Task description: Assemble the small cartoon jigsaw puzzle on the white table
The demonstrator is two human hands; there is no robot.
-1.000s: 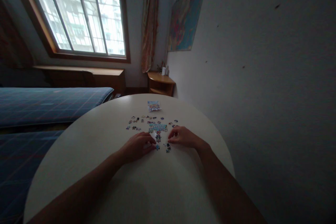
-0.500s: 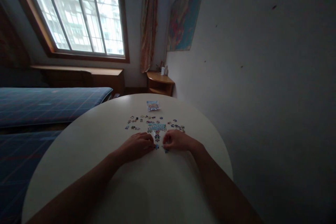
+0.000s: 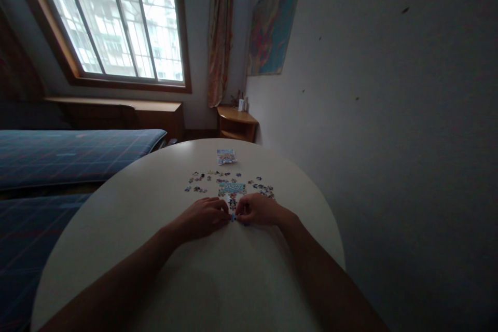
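My left hand [image 3: 208, 215] rests on the table, closed, with its fingertips pinching a small blue jigsaw puzzle piece [image 3: 233, 217]. Right beside it, my right hand [image 3: 259, 209] is closed in a pinch on another puzzle piece, mostly hidden by the fingers. The fingertips of both hands nearly meet. Just beyond them lies a partly joined puzzle section [image 3: 232, 188], light blue on top, with a narrow column of joined pieces [image 3: 232, 202] running down toward my hands.
Loose puzzle pieces lie in a group to the left [image 3: 197, 181] and another to the right [image 3: 264, 188]. Farther back on the round white table [image 3: 155, 187] is a small picture packet [image 3: 226, 156]. A plaid-covered bed [image 3: 78, 153] stands at left, a wall [image 3: 389, 166] at right.
My right hand has moved left, bringing its fingertips up against the blue piece at my left hand. The left hand has stayed nearly still.
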